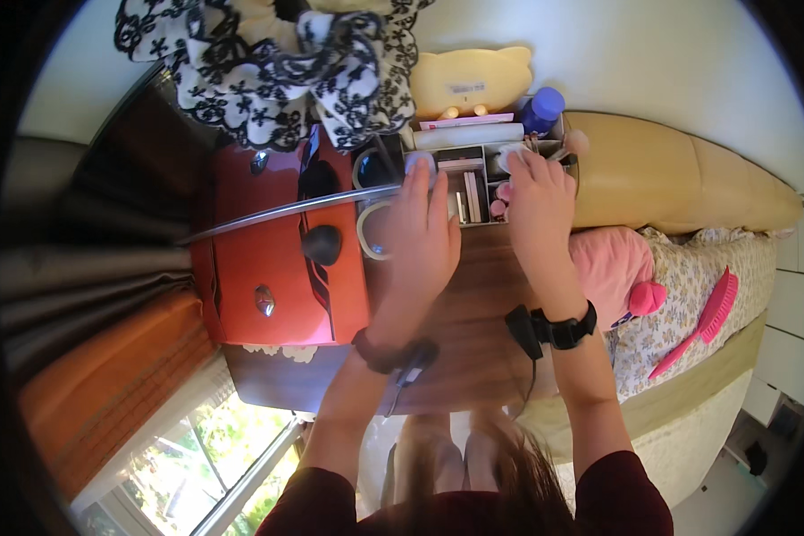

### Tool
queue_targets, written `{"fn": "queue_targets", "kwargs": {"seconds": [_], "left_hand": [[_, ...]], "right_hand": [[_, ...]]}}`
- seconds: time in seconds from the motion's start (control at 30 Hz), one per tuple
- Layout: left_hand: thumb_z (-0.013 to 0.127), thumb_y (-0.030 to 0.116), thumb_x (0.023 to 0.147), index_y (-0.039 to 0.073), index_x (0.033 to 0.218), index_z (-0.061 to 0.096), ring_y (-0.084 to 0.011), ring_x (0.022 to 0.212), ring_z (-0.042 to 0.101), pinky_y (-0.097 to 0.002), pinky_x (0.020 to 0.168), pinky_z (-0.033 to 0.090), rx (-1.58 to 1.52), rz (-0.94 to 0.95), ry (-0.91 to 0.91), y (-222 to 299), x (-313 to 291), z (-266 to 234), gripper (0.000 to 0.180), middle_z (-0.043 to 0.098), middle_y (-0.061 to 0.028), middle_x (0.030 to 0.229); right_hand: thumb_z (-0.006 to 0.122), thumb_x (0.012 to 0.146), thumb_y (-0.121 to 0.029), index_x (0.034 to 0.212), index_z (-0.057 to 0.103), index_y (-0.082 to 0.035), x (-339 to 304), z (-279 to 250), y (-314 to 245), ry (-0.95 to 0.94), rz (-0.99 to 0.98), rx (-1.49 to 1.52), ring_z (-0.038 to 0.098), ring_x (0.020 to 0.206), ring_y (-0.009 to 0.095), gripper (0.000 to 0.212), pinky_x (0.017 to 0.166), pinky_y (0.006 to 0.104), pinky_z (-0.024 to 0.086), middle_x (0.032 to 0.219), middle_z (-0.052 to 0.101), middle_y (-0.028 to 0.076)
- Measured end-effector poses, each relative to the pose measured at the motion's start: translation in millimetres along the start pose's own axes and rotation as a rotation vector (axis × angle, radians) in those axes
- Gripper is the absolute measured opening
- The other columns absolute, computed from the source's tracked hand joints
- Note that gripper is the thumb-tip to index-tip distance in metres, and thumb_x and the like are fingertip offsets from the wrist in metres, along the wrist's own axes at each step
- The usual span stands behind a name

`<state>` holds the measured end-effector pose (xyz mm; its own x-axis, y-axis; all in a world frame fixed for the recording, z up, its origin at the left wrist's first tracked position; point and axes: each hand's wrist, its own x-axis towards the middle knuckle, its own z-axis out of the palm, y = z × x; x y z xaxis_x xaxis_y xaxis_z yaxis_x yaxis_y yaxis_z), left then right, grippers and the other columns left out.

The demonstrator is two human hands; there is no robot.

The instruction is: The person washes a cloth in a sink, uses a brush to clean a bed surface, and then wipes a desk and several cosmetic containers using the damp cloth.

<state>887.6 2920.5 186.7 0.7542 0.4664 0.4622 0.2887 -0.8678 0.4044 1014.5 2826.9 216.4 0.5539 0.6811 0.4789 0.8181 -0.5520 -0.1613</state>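
A desktop organizer [484,179] with several compartments stands against the wall, holding pink and white slim packs and small pink items. My left hand [424,228] reaches over its left side with fingers stretched out. Their tips touch a pale round thing [420,162], and motion blurs the hand slightly. Over the back right compartment, my right hand [542,201] has its fingers bent and closed around a small whitish thing [510,159], mostly covered by the fingertips. Beside the left hand lie two round-rimmed things [363,234] with dark blue centres.
An orange-red case [232,286] with metal clasps is left on the brown wooden table [473,313]. Black-and-white lace fabric [277,71] hangs above it. A blue-capped bottle [542,112] and yellow board [469,79] stand behind. At right, a pink hairbrush [710,313] lies on flowered bedding.
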Motion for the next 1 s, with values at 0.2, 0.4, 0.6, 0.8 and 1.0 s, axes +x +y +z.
{"fn": "queue_targets", "kwargs": {"seconds": [0.2,0.4,0.6,0.8,1.0], "left_hand": [[0.058,0.003,0.077,-0.007,0.126,0.038,-0.0428,0.126,0.032,-0.0474,0.102,0.03,-0.206,-0.032,0.005,-4,-1,-14,0.054,0.027,-0.0247,0.14],[0.06,0.003,0.076,-0.008,0.125,0.039,-0.0458,0.123,0.035,-0.0482,0.1,0.031,-0.206,-0.034,0.009,0,-3,-11,0.054,0.031,-0.0304,0.135],[0.059,0.001,0.074,-0.008,0.123,0.04,-0.0464,0.119,0.037,-0.0485,0.099,0.032,-0.247,-0.026,0.031,-1,-1,-7,0.053,0.034,-0.0315,0.131],[0.054,-0.002,0.077,-0.007,0.121,0.043,-0.0409,0.12,0.039,-0.0447,0.099,0.032,-0.271,-0.044,0.027,7,1,-17,0.045,0.036,-0.0269,0.133],[0.049,-0.004,0.08,-0.007,0.122,0.043,-0.0382,0.121,0.039,-0.0435,0.1,0.031,-0.239,-0.004,0.009,23,12,-10,0.042,0.038,-0.024,0.134]], "right_hand": [[0.064,0.062,-0.005,0.098,0.061,-0.007,16,-11,-16,0.026,-0.064,0.193,0.052,0.092,0.025,0.036,0.076,0.0345,0.042,0.104,0.058,0.007],[0.056,0.069,-0.01,0.097,0.061,-0.006,57,16,-56,0.151,-0.298,0.408,0.052,0.091,0.024,0.029,0.076,0.0353,0.043,0.104,0.055,0.007],[0.054,0.07,-0.012,0.092,0.06,-0.006,62,20,-63,-0.029,-0.28,0.289,0.052,0.091,0.024,0.024,0.076,0.0347,0.043,0.1,0.054,0.007],[0.057,0.068,-0.011,0.094,0.06,-0.007,31,4,-40,0.07,-0.247,0.478,0.052,0.089,0.026,0.026,0.077,0.0368,0.043,0.104,0.055,0.007],[0.057,0.069,-0.006,0.093,0.061,-0.005,20,15,-17,-0.133,-0.053,0.134,0.052,0.091,0.026,0.024,0.077,0.0362,0.043,0.1,0.055,0.006]]}}
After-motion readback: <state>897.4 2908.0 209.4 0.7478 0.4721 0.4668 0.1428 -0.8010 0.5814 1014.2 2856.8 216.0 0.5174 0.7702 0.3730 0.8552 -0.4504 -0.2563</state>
